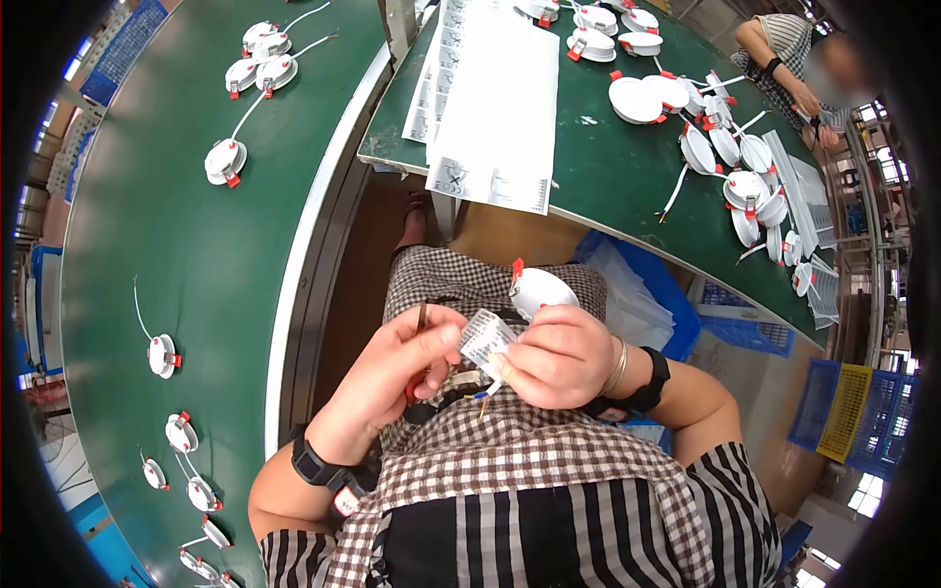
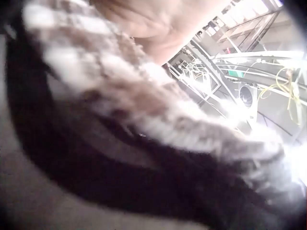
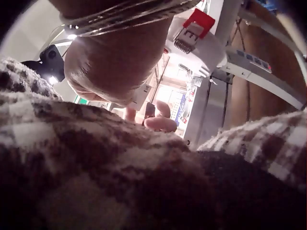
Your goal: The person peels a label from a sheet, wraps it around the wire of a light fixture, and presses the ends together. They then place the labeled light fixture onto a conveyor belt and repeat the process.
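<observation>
In the head view, the right hand [image 1: 561, 359] pinches a small printed clear label [image 1: 485, 338] and a white cable with bare wire ends. A round white lamp [image 1: 543, 292] with a red clip stands out above its knuckles; its white body [image 3: 206, 55] also shows in the right wrist view. The left hand [image 1: 397, 367] has its fingers curled round a slim dark tool [image 1: 422, 317] with a bit of red, its thumb tip at the label's left edge. Whether that thumb touches the label, I cannot tell. The left wrist view shows mostly blurred checked cloth [image 2: 120, 96].
Several white lamps [image 1: 225, 159] lie on the green surface [image 1: 196, 255] at left. The green table ahead bears label sheets [image 1: 500, 108] and more lamps [image 1: 637, 99]. Below it are a blue bin [image 1: 676, 294] and crates [image 1: 848, 412]. Another person [image 1: 784, 59] is at upper right.
</observation>
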A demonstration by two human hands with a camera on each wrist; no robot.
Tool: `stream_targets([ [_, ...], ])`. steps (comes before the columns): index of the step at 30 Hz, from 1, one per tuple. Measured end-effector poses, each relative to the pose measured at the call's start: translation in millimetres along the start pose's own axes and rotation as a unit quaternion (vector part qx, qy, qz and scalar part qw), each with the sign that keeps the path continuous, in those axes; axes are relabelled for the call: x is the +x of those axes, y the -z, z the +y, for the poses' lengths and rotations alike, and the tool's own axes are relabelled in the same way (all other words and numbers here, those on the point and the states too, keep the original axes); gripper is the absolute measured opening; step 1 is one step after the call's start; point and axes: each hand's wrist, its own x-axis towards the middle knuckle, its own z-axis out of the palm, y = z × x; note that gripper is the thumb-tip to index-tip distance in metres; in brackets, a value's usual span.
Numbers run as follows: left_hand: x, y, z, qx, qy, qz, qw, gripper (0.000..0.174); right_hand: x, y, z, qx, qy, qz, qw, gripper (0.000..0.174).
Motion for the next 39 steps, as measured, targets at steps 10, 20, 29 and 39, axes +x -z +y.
stream_targets([
  [10, 2, -16, 3, 0.524, -0.399, 0.124, 0.742, 0.034, 14, -5, -4, 0.223, -0.381, 0.034, 0.897, 0.018],
  [20, 16, -17, 11, 0.508, -0.286, 0.076, 0.809, 0.014, -2, -10, -9, 0.555, -0.632, 0.088, 0.534, 0.013],
  [29, 25, -11, 2, 0.489, -0.297, 0.065, 0.817, 0.01, 0, -11, -5, 0.48, -0.646, -0.046, 0.592, 0.008],
  [39, 34, -6, 13, 0.133, -0.195, 0.12, 0.964, 0.005, 11, -5, 8, 0.56, -0.65, -0.001, 0.514, 0.018],
])
